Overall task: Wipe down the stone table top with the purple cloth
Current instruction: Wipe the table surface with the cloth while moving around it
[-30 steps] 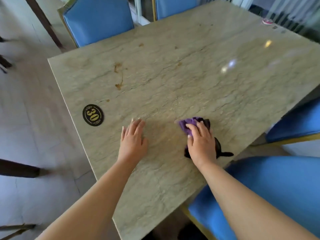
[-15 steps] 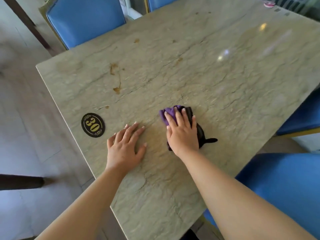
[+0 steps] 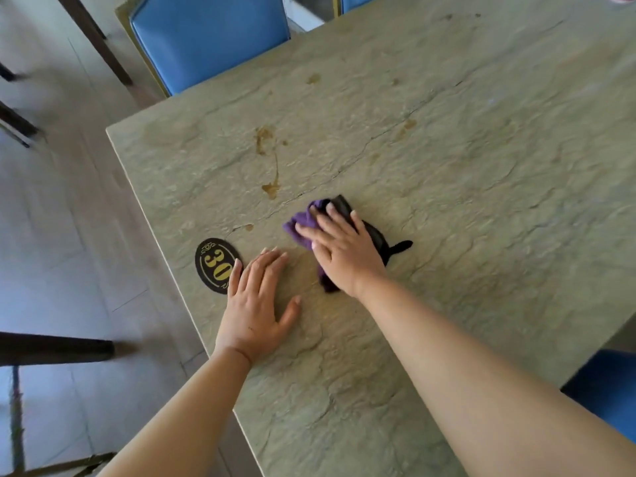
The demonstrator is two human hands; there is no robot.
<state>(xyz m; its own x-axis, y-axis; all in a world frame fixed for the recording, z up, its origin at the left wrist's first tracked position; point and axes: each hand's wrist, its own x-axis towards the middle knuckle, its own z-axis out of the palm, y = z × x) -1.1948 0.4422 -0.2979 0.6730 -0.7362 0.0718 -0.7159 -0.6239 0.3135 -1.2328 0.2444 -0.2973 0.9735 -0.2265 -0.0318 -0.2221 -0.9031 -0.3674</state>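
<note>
Cloth (image 3: 304, 222) lies bunched under the right hand (image 3: 344, 249), near the middle of the table (image 3: 481, 201) width and toward its near-left part. The hand presses it flat with straight, slightly spread fingers, so the palm gives weight for rubbing; it does not pinch the fabric. Purple folds show at 10 o'clock from the hand, and a dark part with a small tail shows at 3 o'clock. The right forearm comes in from 5 o'clock, wrist low, almost in line with the fingers.

The left hand (image 3: 256, 301) rests open and flat on the bare stone at 8 o'clock from the cloth, holding nothing. I judge that it serves as support while the body leans over. Its little finger touches the edge of the badge (image 3: 215, 265) with the number 30.

At 11 o'clock from the cloth, near it, is a brown stain (image 3: 270, 189), with a larger one (image 3: 263, 136) beyond. They are probably the next target. A chair (image 3: 210, 39) stands at 11 o'clock, at the far edge.
</note>
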